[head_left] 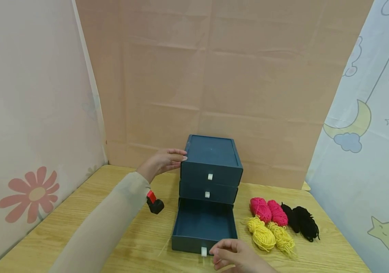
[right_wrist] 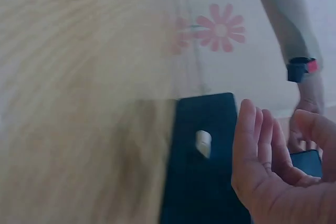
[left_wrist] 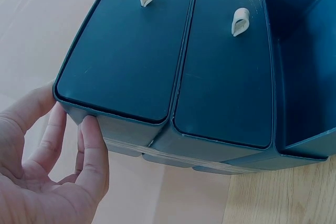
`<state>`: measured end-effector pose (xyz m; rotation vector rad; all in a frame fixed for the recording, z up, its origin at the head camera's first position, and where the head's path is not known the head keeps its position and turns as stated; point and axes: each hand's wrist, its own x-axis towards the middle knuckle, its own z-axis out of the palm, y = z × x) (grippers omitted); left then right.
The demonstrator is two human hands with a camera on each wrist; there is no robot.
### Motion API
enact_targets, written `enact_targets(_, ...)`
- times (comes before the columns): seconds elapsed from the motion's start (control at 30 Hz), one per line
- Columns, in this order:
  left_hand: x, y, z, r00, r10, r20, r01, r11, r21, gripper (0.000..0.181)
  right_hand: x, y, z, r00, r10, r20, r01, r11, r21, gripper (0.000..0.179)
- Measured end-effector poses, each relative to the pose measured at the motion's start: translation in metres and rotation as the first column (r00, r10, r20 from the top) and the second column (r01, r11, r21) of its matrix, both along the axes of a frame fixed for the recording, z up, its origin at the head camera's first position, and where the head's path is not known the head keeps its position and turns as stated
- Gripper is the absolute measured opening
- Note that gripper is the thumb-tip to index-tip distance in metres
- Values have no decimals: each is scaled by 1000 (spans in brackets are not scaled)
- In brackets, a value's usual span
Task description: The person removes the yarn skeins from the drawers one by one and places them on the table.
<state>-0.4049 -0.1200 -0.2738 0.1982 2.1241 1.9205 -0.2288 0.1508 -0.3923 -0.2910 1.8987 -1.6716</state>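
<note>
A dark blue three-drawer box [head_left: 213, 151] stands on the table, its two upper drawers closed. The bottom drawer [head_left: 203, 226] is pulled out, with nothing inside it. At the box's upper left edge, my left hand [head_left: 165, 161] rests its fingertips; in the left wrist view, the thumb and fingers [left_wrist: 94, 153] touch the corner and side without wrapping round it. My right hand [head_left: 235, 257] hovers by the bottom drawer's front, just right of its white pull tab [head_left: 203, 251]. Its fingers are loosely bent and hold nothing; the right wrist view shows it apart from the tab [right_wrist: 203, 142].
Right of the box lie pink yarn [head_left: 260, 209], yellow yarn [head_left: 263, 237] and black yarn [head_left: 306, 223] in small skeins. A brown sheet [head_left: 208, 76] hangs behind the box, and patterned cloths border both sides of the wooden table [head_left: 139, 242].
</note>
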Motion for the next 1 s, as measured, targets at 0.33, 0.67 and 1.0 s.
enact_targets(0.33,0,0,-2,1000,10,1,-10,1000,19,36,-1,-11,-35,988,147,49,-149,987,53,33)
enact_targets(0.67,2,2,-1,1000,16,3,-16,1000,15,35,-8,-17,-41,994,99,36,-102,990,96,34)
enact_targets(1.0,0,1,-3,1000,-1,-14,1,1000,9,35,-10,-20,-42,992,45,121,-47,999,13,32)
